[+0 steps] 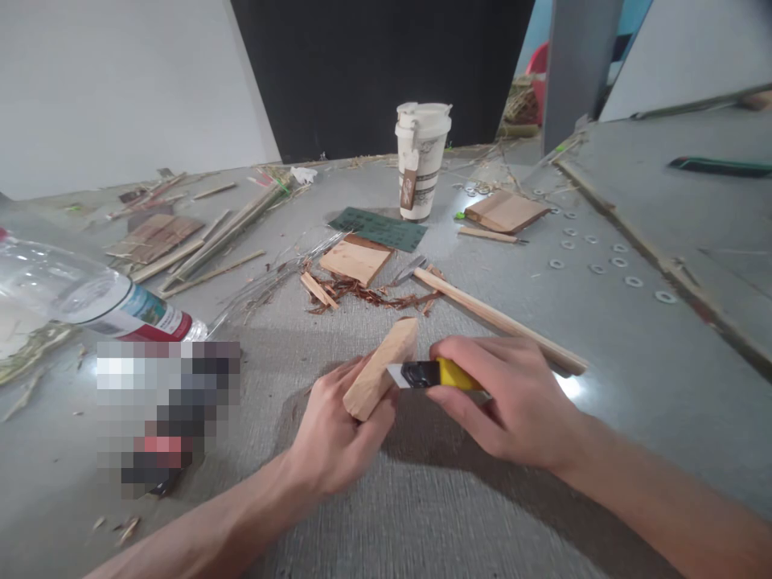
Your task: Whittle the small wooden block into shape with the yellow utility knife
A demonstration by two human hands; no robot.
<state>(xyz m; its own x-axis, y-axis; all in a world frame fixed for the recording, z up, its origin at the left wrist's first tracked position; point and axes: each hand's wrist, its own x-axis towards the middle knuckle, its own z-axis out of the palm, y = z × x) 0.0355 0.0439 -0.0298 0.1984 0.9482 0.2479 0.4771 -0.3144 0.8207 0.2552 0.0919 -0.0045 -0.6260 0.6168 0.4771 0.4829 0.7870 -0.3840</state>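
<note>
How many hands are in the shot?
2: the left hand gripping the wood block, and the right hand holding the yellow-and-black knife, blade at the block.

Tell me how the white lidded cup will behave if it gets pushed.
Pushed near its lid, the cup would probably tip, since it stands tall on a base narrower than its top. Its round sides suggest it might roll once down. Its weight is uncertain: the lid hides any contents.
</note>
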